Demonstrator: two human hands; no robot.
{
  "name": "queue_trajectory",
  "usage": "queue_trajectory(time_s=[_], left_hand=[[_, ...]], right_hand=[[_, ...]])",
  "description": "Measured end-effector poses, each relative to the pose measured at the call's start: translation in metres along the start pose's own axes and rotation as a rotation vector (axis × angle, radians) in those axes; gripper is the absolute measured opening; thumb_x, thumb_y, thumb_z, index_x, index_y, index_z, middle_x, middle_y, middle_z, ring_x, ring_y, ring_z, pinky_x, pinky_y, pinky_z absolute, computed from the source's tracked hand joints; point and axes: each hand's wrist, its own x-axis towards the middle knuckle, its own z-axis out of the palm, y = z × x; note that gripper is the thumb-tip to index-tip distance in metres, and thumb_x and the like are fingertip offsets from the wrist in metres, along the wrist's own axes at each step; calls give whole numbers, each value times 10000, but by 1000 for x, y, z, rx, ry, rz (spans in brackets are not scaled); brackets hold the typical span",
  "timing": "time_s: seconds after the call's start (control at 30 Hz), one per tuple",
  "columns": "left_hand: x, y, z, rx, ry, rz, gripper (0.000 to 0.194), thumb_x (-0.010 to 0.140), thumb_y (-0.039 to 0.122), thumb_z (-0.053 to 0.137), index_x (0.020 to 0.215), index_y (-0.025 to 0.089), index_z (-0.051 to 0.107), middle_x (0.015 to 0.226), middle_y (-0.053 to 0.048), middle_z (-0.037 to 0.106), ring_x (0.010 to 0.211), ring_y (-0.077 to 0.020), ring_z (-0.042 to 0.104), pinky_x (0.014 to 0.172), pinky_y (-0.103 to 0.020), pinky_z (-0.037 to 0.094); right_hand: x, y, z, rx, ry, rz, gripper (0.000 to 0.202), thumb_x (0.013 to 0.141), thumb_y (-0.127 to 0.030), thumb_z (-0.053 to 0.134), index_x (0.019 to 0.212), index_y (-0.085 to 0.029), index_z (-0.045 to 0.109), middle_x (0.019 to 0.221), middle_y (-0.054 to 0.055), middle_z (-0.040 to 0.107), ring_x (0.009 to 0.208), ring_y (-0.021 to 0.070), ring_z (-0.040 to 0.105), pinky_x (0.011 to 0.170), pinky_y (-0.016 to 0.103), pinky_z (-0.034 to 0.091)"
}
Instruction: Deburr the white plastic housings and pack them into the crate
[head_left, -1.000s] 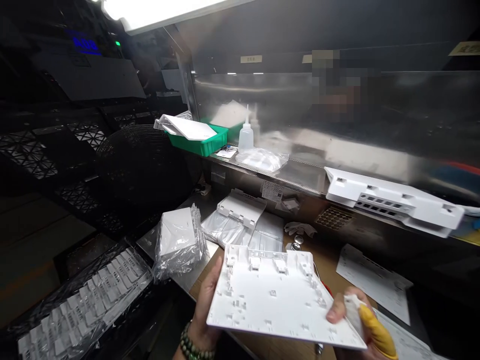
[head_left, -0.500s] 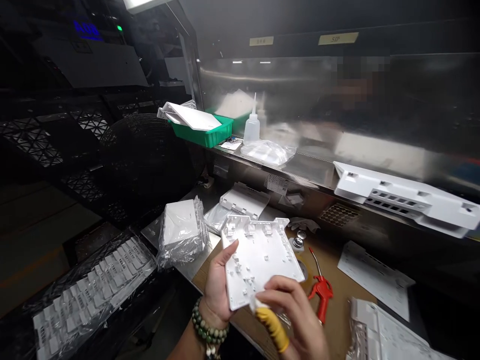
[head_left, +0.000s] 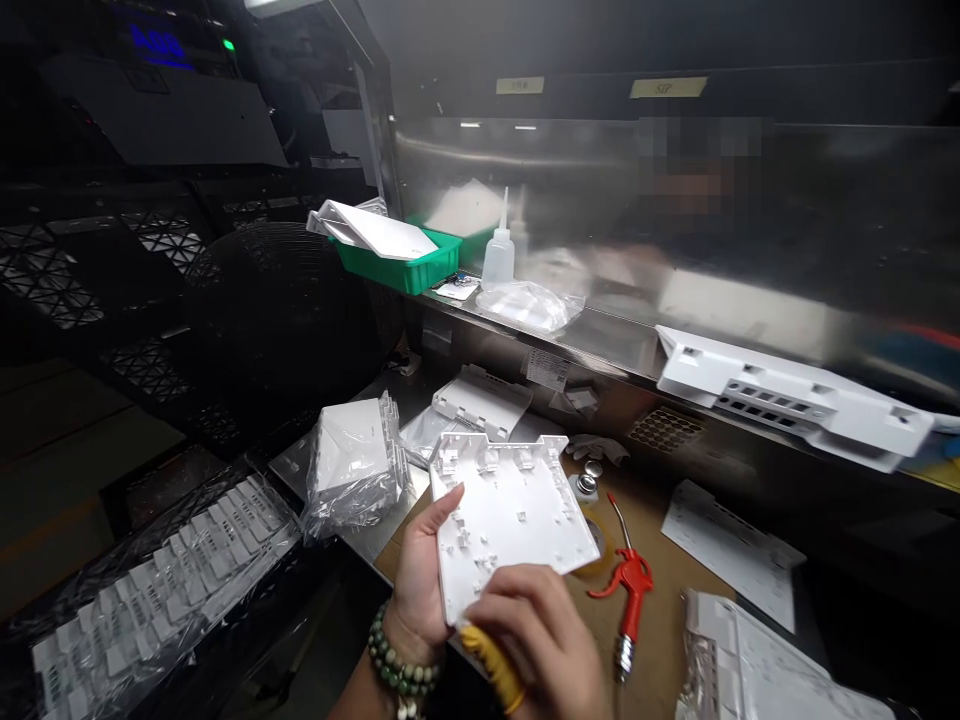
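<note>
My left hand (head_left: 422, 570), a beaded bracelet at its wrist, grips the left edge of a white plastic housing panel (head_left: 517, 520), thumb on top. The panel's inner side faces up, showing small clips and posts, with notches along its far edge. My right hand (head_left: 544, 630) is over the panel's near edge with its fingers drawn together, and a yellow cover (head_left: 491, 662) wraps its thumb. A small white bit shows at those fingertips; what it is I cannot make out. Right of the panel, a red air blow gun (head_left: 632, 578) lies on the brown board.
Bagged white panels (head_left: 352, 450) stand left of the board, with a row of bagged parts (head_left: 165, 590) lower left. More white panels (head_left: 739, 545) lie at right. The steel shelf holds a green bin (head_left: 416, 270), a squeeze bottle (head_left: 499, 258) and a long white housing (head_left: 787, 400).
My right hand has slid left and slightly down along the panel's near edge. The whole view has shifted a little, and more of the blow gun's handle shows.
</note>
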Motion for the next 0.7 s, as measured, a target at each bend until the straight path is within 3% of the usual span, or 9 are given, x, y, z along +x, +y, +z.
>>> queue_trajectory(time_s=[0.07,0.13,0.2,0.3,0.37,0.53,0.63,0.7], left_hand=[[-1,2,-3,-2,10,-18,609,944,439,525,1443,91,551,1331,-208,700,1271,-401,629,1182,-586,347],[-5,9,-11,0,13,6,610,938,437,518,1455,115,548,1357,-192,689,1324,-396,589,1200,-590,319],[-12,18,-21,6,18,60,615,923,436,528,1473,162,540,1386,-160,678,1386,-383,533,1213,-587,296],[-27,34,-36,30,47,132,650,894,479,575,1500,251,513,1424,-101,659,1461,-357,441,1226,-575,276],[-37,40,-45,57,84,172,679,888,538,584,1515,297,489,1442,-74,646,1484,-345,403,1229,-572,272],[-47,43,-51,85,159,243,679,914,601,548,1535,344,453,1430,-42,653,1475,-339,412,1223,-570,308],[-47,40,-47,89,175,237,670,921,569,560,1540,340,447,1402,-48,671,1461,-352,428,1217,-585,326],[-48,39,-45,86,174,213,682,910,551,583,1542,334,448,1396,-58,672,1459,-368,425,1215,-604,323]], right_hand=[[0,-1,8,-3,21,-25,134,969,-194,560,1069,-228,642,941,73,681,852,219,644,727,339,527],[-4,9,1,-47,12,-10,152,958,-168,564,1072,-220,648,967,75,686,872,218,648,738,336,528],[-13,29,-22,-127,37,79,227,935,-117,578,1117,-230,654,1043,79,680,948,215,652,792,329,545],[-31,58,-65,-252,239,267,273,927,-97,576,1128,-256,669,1128,78,646,1033,209,637,813,307,558],[-40,69,-80,-289,327,331,264,933,-111,576,1118,-268,679,1148,76,632,1053,212,629,794,302,560],[-44,73,-75,-259,242,197,286,933,-105,559,1110,-275,707,1086,68,663,1011,215,662,847,341,584],[-45,72,-75,-281,313,271,286,935,-96,534,1088,-260,712,1093,83,663,984,215,678,765,309,602],[-48,72,-77,-265,281,256,284,934,-104,566,1121,-267,702,1121,87,660,1011,217,680,775,299,605]])
